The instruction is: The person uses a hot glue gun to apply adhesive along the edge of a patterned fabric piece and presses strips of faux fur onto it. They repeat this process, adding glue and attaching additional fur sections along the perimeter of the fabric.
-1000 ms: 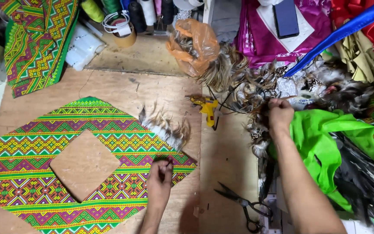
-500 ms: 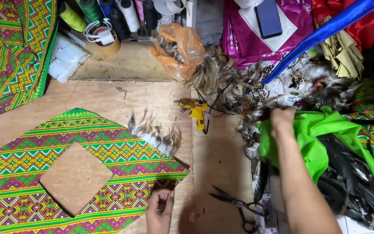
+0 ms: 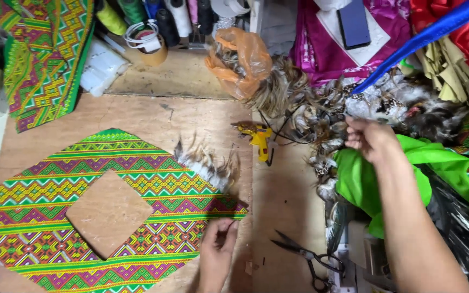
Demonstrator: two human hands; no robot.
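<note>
Feathers (image 3: 321, 116) lie heaped at the right of the board, against a green cloth (image 3: 365, 179). Your right hand (image 3: 370, 138) reaches into that heap, fingers curled round some of them. Your left hand (image 3: 218, 244) rests at the near edge of the patterned cloth (image 3: 44, 201), fingers pinched; you cannot tell on what. A feather row (image 3: 207, 165) sits along that cloth's right edge, with a yellow glue gun (image 3: 259, 138) beside it and scissors (image 3: 308, 258) nearer you.

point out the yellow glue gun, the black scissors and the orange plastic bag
yellow glue gun (image 3: 260, 137), head view, on its body
black scissors (image 3: 306, 254), head view, near the blade pivot
orange plastic bag (image 3: 243, 59), head view, on its crumpled side
</note>
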